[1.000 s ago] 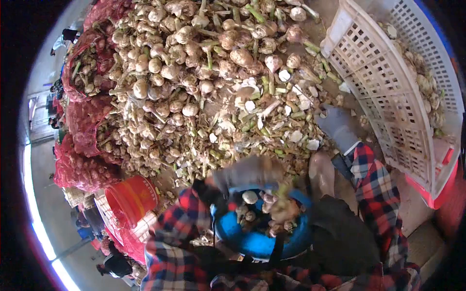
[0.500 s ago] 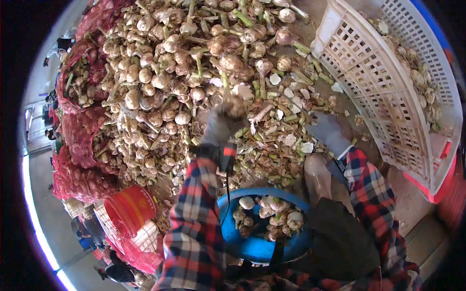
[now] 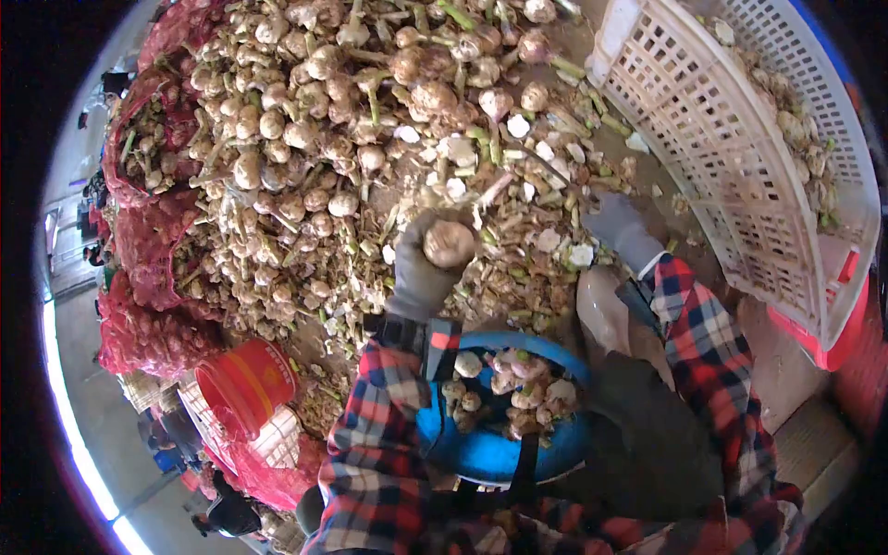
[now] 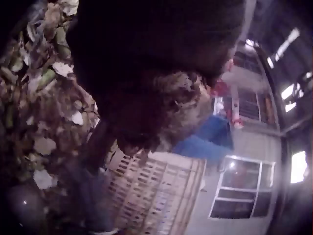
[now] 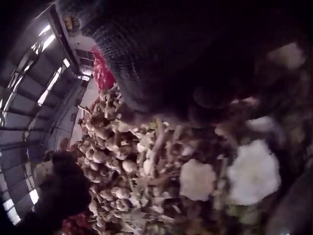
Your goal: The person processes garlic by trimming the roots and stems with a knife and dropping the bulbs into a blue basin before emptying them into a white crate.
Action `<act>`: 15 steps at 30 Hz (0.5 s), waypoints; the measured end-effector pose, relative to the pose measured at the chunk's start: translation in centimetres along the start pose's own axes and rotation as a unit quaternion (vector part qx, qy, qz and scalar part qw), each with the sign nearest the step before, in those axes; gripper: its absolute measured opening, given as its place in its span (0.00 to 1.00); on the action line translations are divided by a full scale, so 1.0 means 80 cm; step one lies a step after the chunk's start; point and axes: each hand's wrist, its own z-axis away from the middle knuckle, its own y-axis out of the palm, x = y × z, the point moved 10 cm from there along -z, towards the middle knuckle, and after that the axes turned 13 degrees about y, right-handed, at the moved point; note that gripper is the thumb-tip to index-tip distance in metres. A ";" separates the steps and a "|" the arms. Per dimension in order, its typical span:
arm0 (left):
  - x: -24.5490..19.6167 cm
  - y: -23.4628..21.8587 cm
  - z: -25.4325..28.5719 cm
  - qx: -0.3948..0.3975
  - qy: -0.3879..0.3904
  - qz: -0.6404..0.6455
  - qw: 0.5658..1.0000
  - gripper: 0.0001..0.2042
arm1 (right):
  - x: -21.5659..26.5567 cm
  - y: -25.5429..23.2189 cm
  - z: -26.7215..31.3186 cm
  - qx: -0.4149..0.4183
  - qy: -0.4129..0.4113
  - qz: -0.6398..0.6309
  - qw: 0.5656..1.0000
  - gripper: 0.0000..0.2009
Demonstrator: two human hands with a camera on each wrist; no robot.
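My gloved left hand (image 3: 424, 268) grips a garlic bulb (image 3: 449, 243), its rounded end facing up, over the litter of trimmings in the head view. In the left wrist view the bulb (image 4: 183, 100) is dark and partly covered by the hand. My gloved right hand (image 3: 618, 229) is low at the right, beside the white crate. From its fingers a thin, dark, curved knife blade (image 3: 548, 166) points toward the pile; the handle is hidden in the glove. Between my legs stands a blue basin (image 3: 476, 453) with several trimmed bulbs (image 3: 529, 393) in it.
A large heap of garlic with stems (image 3: 305, 120) spreads ahead, with cut stems and peelings (image 3: 518, 277) nearer me. The white slatted crate (image 3: 712, 157) leans at the right. Red mesh sacks (image 3: 153, 250) and a red bucket (image 3: 245, 384) stand at the left.
My left hand has gone from over the blue basin out to the heap, taken a garlic bulb and drawn it back toward me. My right hand stays at the right with the knife.
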 end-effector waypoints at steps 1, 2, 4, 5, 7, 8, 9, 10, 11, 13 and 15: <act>0.019 -0.005 0.002 -0.068 -0.035 0.036 0.996 0.13 | 0.019 -0.008 0.017 -0.014 -0.042 0.025 0.999 0.15; 0.078 0.005 0.016 -0.101 -0.140 0.236 0.956 0.14 | 0.041 -0.019 0.034 -0.031 -0.085 0.051 0.995 0.15; 0.146 0.013 0.038 -0.150 -0.217 0.335 0.905 0.14 | 0.079 -0.019 0.076 -0.015 -0.165 0.058 0.984 0.15; 0.126 0.031 0.040 -0.176 -0.236 0.462 0.836 0.14 | 0.104 -0.011 0.101 0.001 -0.248 0.064 0.967 0.15; 0.100 0.052 0.041 -0.209 -0.258 0.590 0.736 0.14 | 0.131 -0.014 0.127 -0.046 -0.323 0.049 0.944 0.14; 0.101 0.050 0.043 -0.211 -0.248 0.572 0.753 0.14 | 0.148 -0.022 0.149 -0.093 -0.395 0.031 0.913 0.13; 0.101 0.044 0.046 -0.210 -0.236 0.546 0.776 0.13 | 0.153 -0.021 0.154 -0.093 -0.396 0.030 0.913 0.13; 0.105 0.040 0.046 -0.210 -0.229 0.517 0.798 0.13 | 0.157 -0.022 0.160 -0.108 -0.400 0.040 0.909 0.13; 0.112 0.037 0.047 -0.211 -0.222 0.481 0.821 0.12 | 0.161 -0.024 0.164 -0.124 -0.404 0.051 0.905 0.13; 0.120 0.032 0.050 -0.208 -0.208 0.394 0.871 0.12 | 0.164 -0.019 0.161 -0.108 -0.398 0.063 0.909 0.13; 0.124 0.028 0.052 -0.196 -0.192 0.282 0.919 0.11 | 0.163 -0.015 0.158 -0.093 -0.391 0.076 0.913 0.14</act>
